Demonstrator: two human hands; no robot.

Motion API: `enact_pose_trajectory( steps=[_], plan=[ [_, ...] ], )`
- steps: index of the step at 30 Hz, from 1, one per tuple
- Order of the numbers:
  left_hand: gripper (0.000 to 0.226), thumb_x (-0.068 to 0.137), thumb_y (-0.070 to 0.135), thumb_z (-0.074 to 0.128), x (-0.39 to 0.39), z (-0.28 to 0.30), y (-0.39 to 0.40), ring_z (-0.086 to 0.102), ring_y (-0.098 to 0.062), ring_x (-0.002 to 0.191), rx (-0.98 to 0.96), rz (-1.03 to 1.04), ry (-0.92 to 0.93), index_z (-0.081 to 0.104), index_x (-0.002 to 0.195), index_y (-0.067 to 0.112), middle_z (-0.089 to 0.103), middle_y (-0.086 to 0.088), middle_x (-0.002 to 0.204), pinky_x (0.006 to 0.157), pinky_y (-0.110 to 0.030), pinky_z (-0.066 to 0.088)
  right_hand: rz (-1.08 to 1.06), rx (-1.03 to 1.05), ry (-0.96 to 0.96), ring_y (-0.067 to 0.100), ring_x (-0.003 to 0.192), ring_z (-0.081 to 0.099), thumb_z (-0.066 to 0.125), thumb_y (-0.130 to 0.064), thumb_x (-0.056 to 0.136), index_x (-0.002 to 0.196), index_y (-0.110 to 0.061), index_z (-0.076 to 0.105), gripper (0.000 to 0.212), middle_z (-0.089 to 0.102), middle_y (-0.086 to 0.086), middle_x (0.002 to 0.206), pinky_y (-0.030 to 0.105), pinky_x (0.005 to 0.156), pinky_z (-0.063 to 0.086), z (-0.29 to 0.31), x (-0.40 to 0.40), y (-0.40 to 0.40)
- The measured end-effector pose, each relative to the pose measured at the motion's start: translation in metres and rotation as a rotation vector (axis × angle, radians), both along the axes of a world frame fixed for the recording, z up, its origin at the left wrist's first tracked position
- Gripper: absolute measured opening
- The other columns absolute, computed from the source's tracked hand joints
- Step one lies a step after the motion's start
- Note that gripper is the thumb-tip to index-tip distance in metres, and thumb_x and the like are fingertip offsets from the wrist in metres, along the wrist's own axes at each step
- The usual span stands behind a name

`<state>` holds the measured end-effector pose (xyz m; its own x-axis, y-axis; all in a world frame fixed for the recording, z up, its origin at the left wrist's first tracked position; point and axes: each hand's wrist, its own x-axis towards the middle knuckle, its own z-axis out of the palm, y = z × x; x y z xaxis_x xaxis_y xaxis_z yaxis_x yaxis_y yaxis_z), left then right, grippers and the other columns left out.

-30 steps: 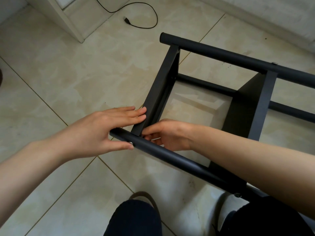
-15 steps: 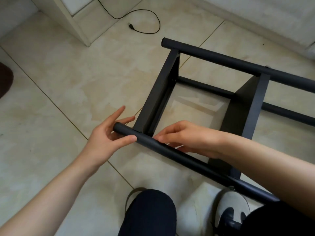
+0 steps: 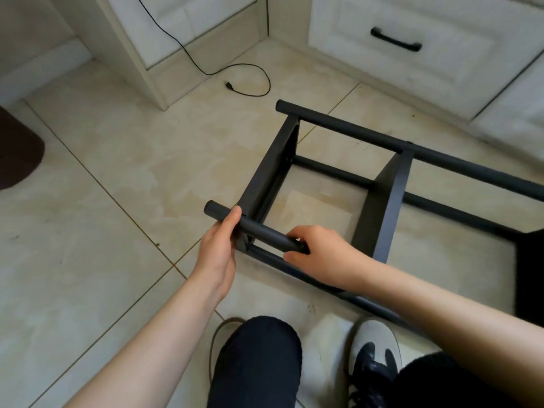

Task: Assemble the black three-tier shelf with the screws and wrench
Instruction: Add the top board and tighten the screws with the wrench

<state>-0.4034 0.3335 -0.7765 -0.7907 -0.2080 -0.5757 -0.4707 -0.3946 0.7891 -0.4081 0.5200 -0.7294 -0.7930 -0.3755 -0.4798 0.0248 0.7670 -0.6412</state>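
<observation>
Black metal fills the middle of my head view: the shelf frame (image 3: pixel 382 201) lies on its side on the pale tiled floor (image 3: pixel 117 201), its round poles running from near centre off toward the right edge. Two flat shelf panels stand on edge between the poles, one at the left end and one further right.

My left hand (image 3: pixel 217 254) grips the near upper pole (image 3: pixel 265 231) close to its free end, thumb over the top and fingers curled underneath. My right hand (image 3: pixel 318 254) closes round the same pole just to the right, fingers wrapped over it, so that the stretch between my two grips is the only part of that pole I see clearly. My right forearm crosses over the lower near pole and hides where it meets the second panel.

Around the frame: a thin black cable (image 3: pixel 235 75) loops on the floor beyond the shelf, its plug end lying free. White cabinet fronts stand along the top, one drawer (image 3: pixel 412 45) carrying a black handle. A dark brown mat (image 3: pixel 17 148) shows at the left edge. At the bottom, my dark-trousered knees and a white and black shoe (image 3: pixel 374 348) sit just beside the frame. I cannot make out screws or a wrench anywhere.
</observation>
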Motion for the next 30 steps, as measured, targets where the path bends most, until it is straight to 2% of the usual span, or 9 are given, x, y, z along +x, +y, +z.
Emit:
enact_pose_trajectory(
  steps=[3, 6, 10, 15, 18, 21, 24, 26, 30],
  plan=[
    [0.04, 0.085, 0.038, 0.074, -0.003, 0.004, 0.003, 0.062, -0.015, 0.12, 0.009, 0.035, -0.027, 0.069, 0.117, 0.014, 0.074, -0.001, 0.117, 0.115, -0.034, 0.038, -0.023, -0.018, 0.014, 0.017, 0.085, 0.061, 0.055, -0.021, 0.098, 0.127, -0.02, 0.057, 0.029, 0.064, 0.0, 0.101, 0.029, 0.076, 0.051, 0.002, 0.005, 0.007],
    [0.029, 0.091, 0.032, 0.072, -0.002, 0.012, 0.006, 0.064, -0.015, 0.118, -0.006, 0.062, -0.055, 0.07, 0.113, 0.014, 0.075, 0.0, 0.112, 0.106, -0.028, 0.043, 0.007, -0.026, 0.029, 0.019, 0.09, 0.061, 0.053, -0.019, 0.098, 0.129, -0.018, 0.057, 0.031, 0.065, 0.003, 0.106, 0.03, 0.079, 0.05, 0.009, 0.009, 0.012],
    [0.024, 0.09, 0.033, 0.073, -0.004, 0.036, 0.012, 0.063, -0.016, 0.116, -0.043, 0.035, -0.061, 0.071, 0.107, 0.016, 0.073, -0.002, 0.114, 0.115, -0.036, 0.038, 0.023, -0.039, 0.053, 0.018, 0.09, 0.061, 0.053, -0.019, 0.098, 0.126, -0.018, 0.059, 0.029, 0.066, 0.002, 0.106, 0.028, 0.079, 0.049, 0.029, 0.009, 0.02],
    [0.028, 0.087, 0.041, 0.074, -0.022, 0.089, 0.022, 0.058, -0.021, 0.122, -0.113, -0.024, 0.018, 0.069, 0.106, 0.021, 0.069, -0.004, 0.123, 0.119, -0.045, 0.031, -0.017, -0.066, 0.13, 0.016, 0.087, 0.062, 0.055, -0.021, 0.099, 0.123, -0.018, 0.061, 0.026, 0.066, 0.0, 0.102, 0.033, 0.082, 0.053, 0.069, 0.002, 0.031],
    [0.025, 0.087, 0.045, 0.074, -0.032, 0.126, 0.03, 0.057, -0.023, 0.123, -0.154, -0.07, 0.083, 0.07, 0.101, 0.025, 0.069, -0.002, 0.121, 0.119, -0.048, 0.03, -0.07, -0.125, 0.16, 0.008, 0.086, 0.062, 0.056, -0.022, 0.098, 0.127, -0.022, 0.059, 0.028, 0.063, -0.009, 0.098, 0.019, 0.075, 0.052, 0.098, 0.002, 0.04],
    [0.027, 0.085, 0.049, 0.074, -0.036, 0.163, 0.04, 0.058, -0.022, 0.121, -0.185, -0.107, 0.154, 0.071, 0.1, 0.026, 0.07, 0.001, 0.116, 0.118, -0.049, 0.03, -0.124, -0.172, 0.181, 0.008, 0.086, 0.063, 0.057, -0.02, 0.098, 0.125, -0.024, 0.057, 0.028, 0.06, -0.011, 0.097, 0.016, 0.07, 0.052, 0.127, 0.005, 0.048],
    [0.035, 0.081, 0.053, 0.074, -0.035, 0.202, 0.05, 0.059, -0.023, 0.12, -0.241, -0.13, 0.237, 0.072, 0.101, 0.024, 0.07, 0.0, 0.115, 0.115, -0.046, 0.034, -0.164, -0.211, 0.205, 0.009, 0.087, 0.064, 0.059, -0.018, 0.097, 0.12, -0.027, 0.052, 0.026, 0.059, -0.01, 0.1, 0.013, 0.067, 0.053, 0.158, 0.011, 0.053],
    [0.037, 0.082, 0.052, 0.074, -0.034, 0.229, 0.057, 0.059, -0.022, 0.118, -0.276, -0.139, 0.287, 0.072, 0.105, 0.023, 0.07, 0.001, 0.113, 0.112, -0.043, 0.036, -0.192, -0.235, 0.215, 0.009, 0.086, 0.065, 0.059, -0.018, 0.097, 0.124, -0.026, 0.05, 0.029, 0.059, -0.008, 0.102, 0.012, 0.065, 0.053, 0.178, 0.015, 0.055],
    [0.02, 0.087, 0.044, 0.074, -0.032, 0.28, 0.071, 0.059, -0.017, 0.115, -0.315, -0.168, 0.39, 0.072, 0.097, 0.026, 0.071, 0.008, 0.105, 0.1, -0.033, 0.032, -0.247, -0.295, 0.234, 0.01, 0.089, 0.067, 0.058, -0.019, 0.098, 0.129, -0.024, 0.048, 0.033, 0.063, -0.003, 0.108, 0.014, 0.066, 0.054, 0.216, 0.026, 0.061]
  ],
)
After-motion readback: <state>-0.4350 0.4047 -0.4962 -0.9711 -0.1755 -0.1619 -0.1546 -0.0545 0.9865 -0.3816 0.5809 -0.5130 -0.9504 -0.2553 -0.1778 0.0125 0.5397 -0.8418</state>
